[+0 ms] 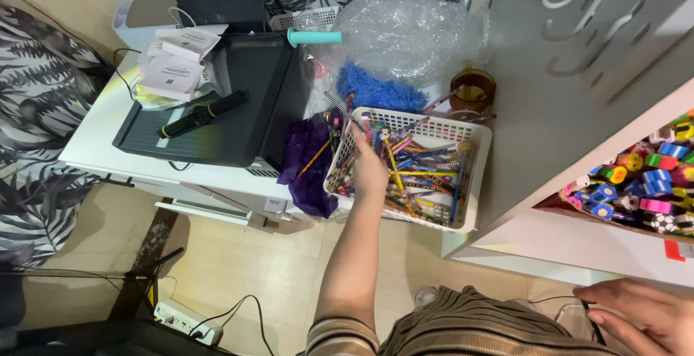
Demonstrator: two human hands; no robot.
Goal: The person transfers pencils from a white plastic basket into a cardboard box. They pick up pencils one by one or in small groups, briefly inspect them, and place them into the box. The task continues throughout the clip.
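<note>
The left hand (370, 164) is reached into the white basket (473, 155) at mid-frame, its fingers sunk among the pencils (416, 172). One pencil is best singled out and pinched near its middle; whether anything is gripped cannot be told. The right hand (643, 316) is laid flat and spread at the lower right, holding nothing.

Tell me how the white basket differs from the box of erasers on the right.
The white basket is slotted plastic; the box of erasers looks like plain card. The basket holds long pencils lying every which way; the box holds small chunky erasers. The left hand reaches into the basket; no hand is in the box, and the right hand rests below it. Both are open-topped and full of bright colours.
</note>
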